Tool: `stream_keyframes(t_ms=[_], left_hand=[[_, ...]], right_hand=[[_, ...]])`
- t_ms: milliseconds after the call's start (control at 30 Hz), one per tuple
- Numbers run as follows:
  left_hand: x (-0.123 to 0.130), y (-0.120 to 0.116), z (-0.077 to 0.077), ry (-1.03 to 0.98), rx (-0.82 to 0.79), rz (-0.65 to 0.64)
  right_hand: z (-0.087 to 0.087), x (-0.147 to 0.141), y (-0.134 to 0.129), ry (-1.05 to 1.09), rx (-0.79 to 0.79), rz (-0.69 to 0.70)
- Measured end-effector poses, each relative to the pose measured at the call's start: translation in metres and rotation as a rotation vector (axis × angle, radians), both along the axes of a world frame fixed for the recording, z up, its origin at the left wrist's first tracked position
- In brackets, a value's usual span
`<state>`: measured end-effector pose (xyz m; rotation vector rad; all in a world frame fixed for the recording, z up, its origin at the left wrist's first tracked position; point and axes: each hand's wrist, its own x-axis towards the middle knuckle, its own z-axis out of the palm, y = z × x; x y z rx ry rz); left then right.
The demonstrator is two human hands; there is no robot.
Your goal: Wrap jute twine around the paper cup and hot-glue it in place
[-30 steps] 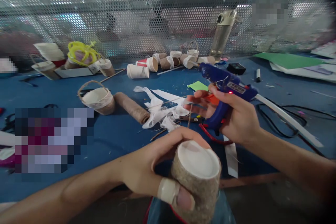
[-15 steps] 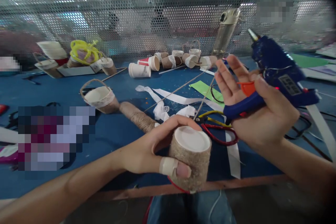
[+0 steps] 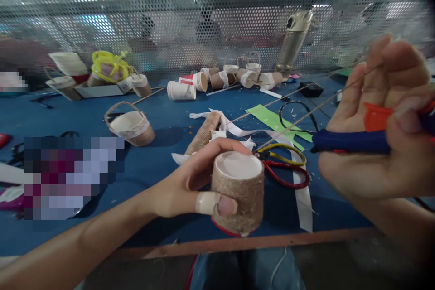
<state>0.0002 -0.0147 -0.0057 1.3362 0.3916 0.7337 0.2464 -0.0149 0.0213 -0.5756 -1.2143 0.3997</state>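
Note:
My left hand (image 3: 200,190) is closed around a twine-wrapped paper cup (image 3: 239,199), held upside down with its white base up and a red rim below. Tape covers the thumb. At the right, my right hand (image 3: 377,131) grips a blue glue gun (image 3: 353,141) with an orange trigger; its body runs out of view. Twine (image 3: 302,120) passes over the raised fingers of that hand, one strand leading down towards the cup and another to the twine spool (image 3: 205,133). Beyond the cup lie scissors (image 3: 285,167) with red and yellow handles.
Small twine-covered baskets (image 3: 131,129) stand on the blue table (image 3: 163,190), several more at the back. Paper cups (image 3: 181,91), a leaning bottle (image 3: 294,45), green paper (image 3: 268,120) and white ribbon (image 3: 302,208) lie about. A perforated metal screen (image 3: 210,22) closes the back.
My right hand has moved right with the glue gun, drawing the twine out longer. The spool has swung round and shifted right. My left hand and the cup have moved slightly left and up.

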Motion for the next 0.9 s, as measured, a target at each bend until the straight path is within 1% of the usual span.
stream_keyframes(t_ms=[33, 100, 167, 200, 233, 333, 400, 467, 533, 600, 667, 733, 833, 900], left_hand=[[0.0, 0.0, 0.002, -0.022, -0.002, 0.022], [-0.002, 0.001, 0.004, -0.06, -0.006, 0.066], [-0.005, 0.004, 0.006, -0.077, 0.004, 0.124], [-0.007, 0.005, 0.006, -0.072, 0.011, 0.156], [-0.009, 0.007, 0.006, -0.077, 0.021, 0.197], [-0.014, 0.012, 0.009, -0.084, 0.043, 0.232], [-0.015, 0.014, 0.012, -0.109, 0.05, 0.255], [-0.016, 0.015, 0.016, -0.134, 0.058, 0.27], [-0.016, 0.016, 0.017, -0.155, 0.062, 0.272], [-0.016, 0.017, 0.017, -0.171, 0.053, 0.276], [-0.016, 0.018, 0.015, -0.202, 0.029, 0.281], [-0.015, 0.018, 0.014, -0.229, -0.021, 0.298], [-0.013, 0.016, 0.016, -0.22, -0.155, 0.349], [-0.013, 0.015, 0.019, -0.244, -0.209, 0.358]], right_hand=[[-0.002, 0.0, 0.002, -0.01, -0.009, -0.014], [-0.009, 0.002, 0.007, 0.023, -0.035, 0.003], [-0.017, 0.003, 0.012, 0.032, -0.112, 0.062], [-0.021, 0.004, 0.013, 0.023, -0.123, 0.042], [-0.024, 0.004, 0.014, -0.029, -0.21, 0.046], [-0.029, 0.004, 0.01, -0.184, -0.516, 0.026], [-0.03, 0.003, 0.008, -0.204, -0.704, -0.01], [-0.029, 0.003, 0.007, -0.202, -0.795, -0.059], [-0.029, 0.004, 0.009, -0.219, -0.775, -0.098], [-0.028, 0.005, 0.009, -0.264, -0.681, -0.119], [-0.027, 0.007, 0.006, -0.331, -0.564, -0.1], [-0.025, 0.009, 0.002, -0.39, -0.503, -0.019], [-0.024, 0.011, -0.002, -0.479, -0.423, 0.128], [-0.024, 0.011, -0.003, -0.528, -0.335, 0.18]])
